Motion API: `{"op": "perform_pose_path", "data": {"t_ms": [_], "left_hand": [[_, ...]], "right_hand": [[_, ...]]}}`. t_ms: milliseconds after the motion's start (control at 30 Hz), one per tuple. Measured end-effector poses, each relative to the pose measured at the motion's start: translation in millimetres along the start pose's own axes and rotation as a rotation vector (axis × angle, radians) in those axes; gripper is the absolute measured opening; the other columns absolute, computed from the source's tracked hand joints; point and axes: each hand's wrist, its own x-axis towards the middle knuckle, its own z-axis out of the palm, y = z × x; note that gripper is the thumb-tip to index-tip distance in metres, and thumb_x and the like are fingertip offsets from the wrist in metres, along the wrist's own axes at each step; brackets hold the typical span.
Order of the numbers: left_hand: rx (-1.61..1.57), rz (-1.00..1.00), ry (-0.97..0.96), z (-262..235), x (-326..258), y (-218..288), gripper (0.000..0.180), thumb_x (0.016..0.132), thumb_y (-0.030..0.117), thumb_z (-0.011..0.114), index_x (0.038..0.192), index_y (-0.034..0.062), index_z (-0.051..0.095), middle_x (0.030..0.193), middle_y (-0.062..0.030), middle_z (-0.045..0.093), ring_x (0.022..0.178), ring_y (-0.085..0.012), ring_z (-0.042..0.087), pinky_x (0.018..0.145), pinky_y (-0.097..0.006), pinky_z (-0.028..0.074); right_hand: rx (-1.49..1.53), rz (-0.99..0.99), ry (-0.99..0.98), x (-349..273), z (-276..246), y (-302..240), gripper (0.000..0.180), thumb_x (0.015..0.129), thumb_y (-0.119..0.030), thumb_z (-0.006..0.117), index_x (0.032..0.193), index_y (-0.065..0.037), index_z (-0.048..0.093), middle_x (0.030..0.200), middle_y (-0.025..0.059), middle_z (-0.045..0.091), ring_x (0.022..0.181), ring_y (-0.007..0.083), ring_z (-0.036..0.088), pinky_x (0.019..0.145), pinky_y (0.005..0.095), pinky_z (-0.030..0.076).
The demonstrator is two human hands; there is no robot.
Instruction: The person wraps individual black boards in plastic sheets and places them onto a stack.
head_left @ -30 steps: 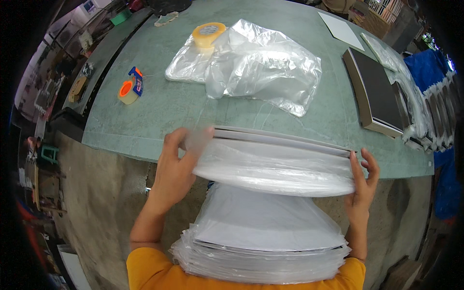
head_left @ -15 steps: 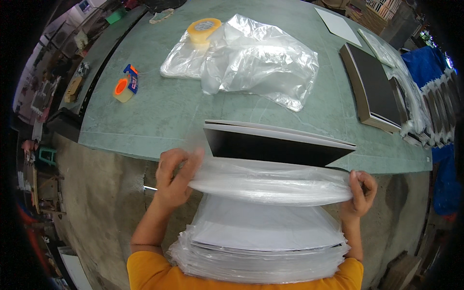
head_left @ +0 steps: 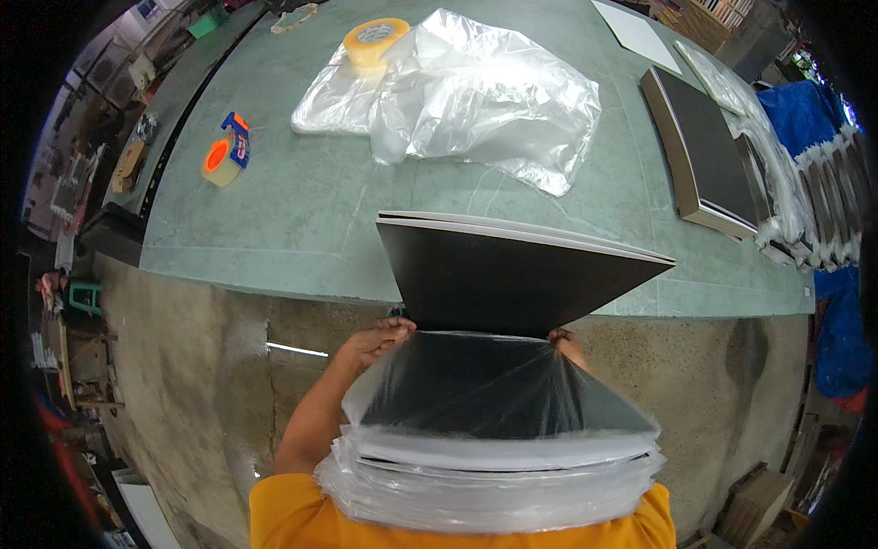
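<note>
Apparently, sleeving was underway. Before the smooth green desk (head_left: 302, 215), a stiff, black-faced, pale-edged board (head_left: 517, 274) stood tilted, its lower part inside a thin, crinkled clear plastic bag (head_left: 489, 380). The left hand (head_left: 380, 340) and right hand (head_left: 569, 348) pinched its mouth at either side; the next move seemingly called for an even pull.

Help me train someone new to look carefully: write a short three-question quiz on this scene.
1. What are the left hand and right hand pinching?
2. Choose one: the broad face of the panel just beyond them is A) white, B) black, C) blue.
3. True or false: the orange-cored tape dispenser lies to the left of the yellow tape roll.

Key: 1. The edge of the clear film. 2. B. 3. True.
</note>
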Motion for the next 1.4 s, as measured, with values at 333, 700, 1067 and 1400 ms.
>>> {"op": "perform_pose_path", "data": {"t_ms": [333,700,1067,1400], "left_hand": [[0.816,0.528,-0.532,82.5,-129.7,140.8,0.021,0.08,0.026,0.055,0.091,0.0085,0.061,0.086,-0.0129,0.058,0.083,-0.0261,0.057,0.078,-0.034,0.043],[0.861,-0.02,-0.273,15.5,2.1,27.8,0.04,0.085,0.033,0.048,0.115,0.0059,0.05,0.121,-0.0126,0.046,0.11,-0.0215,0.043,0.094,-0.031,0.031],[1.327,1.003,0.559,80.1,-17.4,332.2,0.018,0.077,0.018,0.058,0.076,-0.0003,0.056,0.07,-0.0072,0.057,0.065,-0.0122,0.052,0.056,-0.025,0.041],[1.468,1.16,1.022,87.6,150.1,421.1,0.032,0.077,0.025,0.058,0.102,0.0056,0.057,0.113,-0.0184,0.047,0.106,-0.0326,0.042,0.087,-0.043,0.034]], "right_hand": [[0.074,-0.892,-1.411,-134.8,-57.2,-193.7,0.044,0.088,-0.036,0.04,0.113,-0.003,0.052,0.121,0.0161,0.046,0.114,0.0307,0.041,0.094,0.0392,0.031],[-0.697,-0.393,-1.15,-26.7,38.0,-98.6,0.061,0.085,-0.055,0.029,0.132,-0.016,0.028,0.138,0.0123,0.021,0.129,0.0276,0.014,0.104,0.0362,0.011],[-0.669,-0.311,-1.023,-3.2,46.5,-77.5,0.064,0.084,-0.058,0.029,0.13,-0.014,0.032,0.137,0.0119,0.025,0.127,0.0285,0.018,0.104,0.0371,0.012],[-0.577,-0.254,-0.991,8.4,38.8,-69.4,0.064,0.081,-0.059,0.035,0.129,-0.016,0.033,0.135,0.0105,0.028,0.125,0.0271,0.024,0.103,0.035,0.017]]}}
